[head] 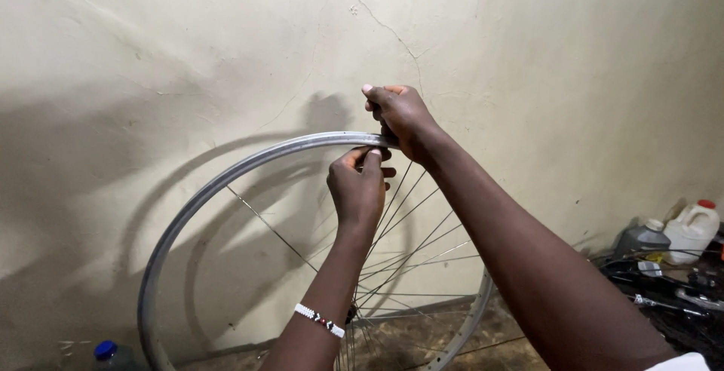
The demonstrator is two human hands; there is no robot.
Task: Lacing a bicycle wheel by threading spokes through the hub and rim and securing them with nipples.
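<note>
**Two hands at the top of a bicycle wheel rim**

Nearest the camera, a beaded white bracelet [320,320] circles the left wrist, just in front of the spokes [411,254] of the silver wheel rim [197,203]. The rim stands upright on the floor against a cracked cream wall [188,47].

Further up, the left hand [359,190] reaches just below the top of the rim, its grip pinched shut, thumb and fingertips together on what looks like a spoke end at the rim's inner edge; the piece itself is too small to make out. Just above the rim's top, the right hand [400,118] has its grip clenched over the rim's outer edge.

Below the rim's left side stands a bottle with a blue cap [106,351]. Well to the right of the rim, a grey jug [642,240] and a white jug with a red cap [692,229] sit by the wall.
</note>
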